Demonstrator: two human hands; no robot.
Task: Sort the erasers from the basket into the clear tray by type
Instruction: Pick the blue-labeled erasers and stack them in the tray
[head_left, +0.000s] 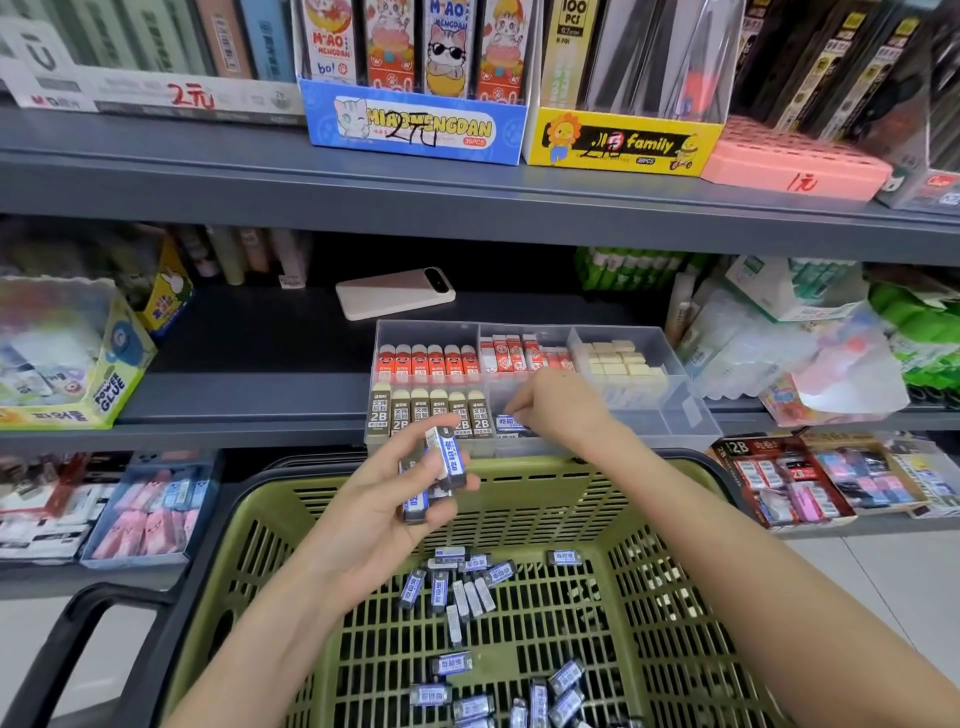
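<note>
Above the far rim of the green basket, the left hand is curled round a small stack of blue-sleeved erasers, thumb and fingers clamped on them. It seems to serve as a ready supply, so the other hand need not dip down for each one. The right hand reaches into the near middle compartment of the clear tray on the shelf. Its fingertips are drawn together at a blue eraser lying there; whether they pinch it or merely touch it I cannot tell. That compartment sits right of the brown 2B erasers, with red-sleeved erasers behind those and cream blocks at the far right, each type in its own section. Many loose erasers lie on the basket floor, so much sorting is left.
</note>
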